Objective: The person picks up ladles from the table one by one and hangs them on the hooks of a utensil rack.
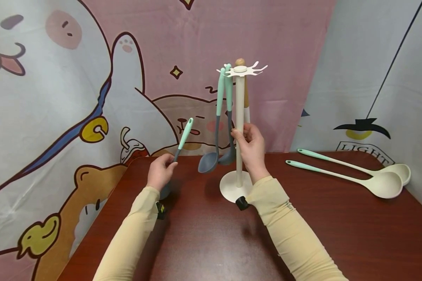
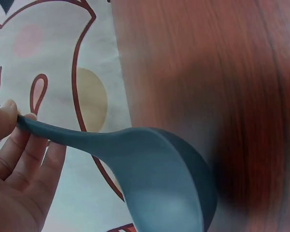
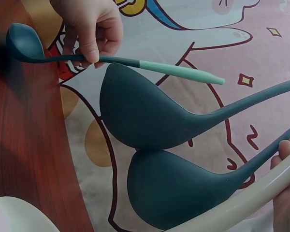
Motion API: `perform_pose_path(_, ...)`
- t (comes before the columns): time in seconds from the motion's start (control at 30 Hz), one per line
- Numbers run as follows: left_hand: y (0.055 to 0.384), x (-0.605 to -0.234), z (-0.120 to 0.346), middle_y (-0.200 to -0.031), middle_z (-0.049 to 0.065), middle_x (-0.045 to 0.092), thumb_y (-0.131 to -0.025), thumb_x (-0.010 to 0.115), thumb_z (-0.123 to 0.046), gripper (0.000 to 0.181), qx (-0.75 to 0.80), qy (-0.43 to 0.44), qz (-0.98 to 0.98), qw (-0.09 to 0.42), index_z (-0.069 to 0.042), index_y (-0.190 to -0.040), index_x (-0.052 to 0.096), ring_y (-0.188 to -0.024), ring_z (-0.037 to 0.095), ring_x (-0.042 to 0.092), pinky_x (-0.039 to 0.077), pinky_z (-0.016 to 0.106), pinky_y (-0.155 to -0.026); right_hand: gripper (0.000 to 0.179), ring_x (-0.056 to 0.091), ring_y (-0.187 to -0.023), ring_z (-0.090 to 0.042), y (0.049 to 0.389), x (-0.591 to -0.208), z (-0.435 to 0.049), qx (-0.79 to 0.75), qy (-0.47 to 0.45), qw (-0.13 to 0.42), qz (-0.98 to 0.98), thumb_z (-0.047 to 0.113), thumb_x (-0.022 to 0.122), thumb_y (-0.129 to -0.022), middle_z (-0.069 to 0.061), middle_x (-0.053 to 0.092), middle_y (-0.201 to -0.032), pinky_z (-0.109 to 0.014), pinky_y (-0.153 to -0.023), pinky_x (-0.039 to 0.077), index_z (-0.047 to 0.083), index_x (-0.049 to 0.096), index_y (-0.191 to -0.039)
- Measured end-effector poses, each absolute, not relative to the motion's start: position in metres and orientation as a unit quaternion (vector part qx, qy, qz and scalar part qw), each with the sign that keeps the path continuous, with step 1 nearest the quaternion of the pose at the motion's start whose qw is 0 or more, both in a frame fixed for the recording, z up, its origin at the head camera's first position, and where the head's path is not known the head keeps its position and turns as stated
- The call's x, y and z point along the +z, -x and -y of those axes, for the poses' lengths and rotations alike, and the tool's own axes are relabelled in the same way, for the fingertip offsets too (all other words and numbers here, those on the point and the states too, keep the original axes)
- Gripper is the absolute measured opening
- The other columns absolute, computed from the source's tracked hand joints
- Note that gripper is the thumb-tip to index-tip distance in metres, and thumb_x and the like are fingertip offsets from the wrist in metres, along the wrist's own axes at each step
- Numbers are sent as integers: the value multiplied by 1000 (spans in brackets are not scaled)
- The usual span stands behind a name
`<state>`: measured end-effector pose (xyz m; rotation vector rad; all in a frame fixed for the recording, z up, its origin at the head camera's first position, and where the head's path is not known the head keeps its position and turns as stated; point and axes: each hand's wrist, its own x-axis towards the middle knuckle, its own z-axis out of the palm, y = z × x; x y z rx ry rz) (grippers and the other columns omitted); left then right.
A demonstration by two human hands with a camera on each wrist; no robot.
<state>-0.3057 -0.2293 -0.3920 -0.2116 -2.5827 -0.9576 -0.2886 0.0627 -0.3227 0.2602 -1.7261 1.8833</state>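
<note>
Ladle point(image 2: 157, 174) is pinched in the left hand point(image 1: 160, 171), right hand point(image 1: 253, 150) gripping the stand point(image 1: 239, 101).

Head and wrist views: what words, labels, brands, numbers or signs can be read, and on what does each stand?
"LIGHT": on the printed cloth, in an outlined panel at the right of the head view.
Yellow mark on the black device by the left sleeve: too small to read.
Held ladle, utensil stand: none readable.
</note>
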Motion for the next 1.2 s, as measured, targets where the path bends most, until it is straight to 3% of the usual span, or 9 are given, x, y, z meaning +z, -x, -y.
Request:
perform_pose_path(0.27, 300, -384, 220, -97, 11, 67, -94, 70, -11, 10, -378, 83, 898, 211, -5, -102, 67, -91, 27, 62, 52, 46, -79, 27, 64, -84, -6, 292, -329, -64, 703, -106, 290, 640, 10, 70, -94, -15, 68, -96, -22, -71, 46, -5, 61, -115)
perform_pose_path(0.53, 289, -362, 208, -95, 9, 66, -96, 68, -13, 12, -417, 96, 875, 229, -4, -105, 67, -89, 24, 61, 51, 43, -79, 26, 64, -84, -8, 293, -329, -65, 701, -114, 295, 639, 10, 69, -94, -12, 67, -94, -24, -71, 47, -5, 61, -114)
perform_pose_path(0.83, 274, -341, 197, -94, 9, 67, -95, 69, -10, 9, -430, 128, 857, 253, -6, -102, 68, -86, 22, 63, 53, 40, -75, 26, 65, -84, -5, 293, -329, -65, 706, -113, 290, 636, 9, 70, -94, -16, 67, -96, -23, -73, 47, -5, 61, -113)
perform_pose_path(1.07, 266, -328, 190, -91, 8, 67, -94, 69, -9, 10, -428, 177, 842, 277, -5, -104, 68, -78, 19, 64, 55, 36, -60, 27, 65, -82, -4, 294, -330, -64, 712, -117, 289, 629, 7, 68, -94, -22, 66, -98, -21, -72, 48, -8, 60, -114)
perform_pose_path(1.2, 262, -319, 184, -89, 7, 67, -93, 69, -7, 11, -435, 204, 828, 289, -5, -104, 69, -76, 17, 63, 53, 35, -60, 26, 66, -82, -3, 294, -330, -64, 712, -119, 291, 628, 7, 68, -94, -21, 66, -98, -21, -73, 48, -8, 60, -114)
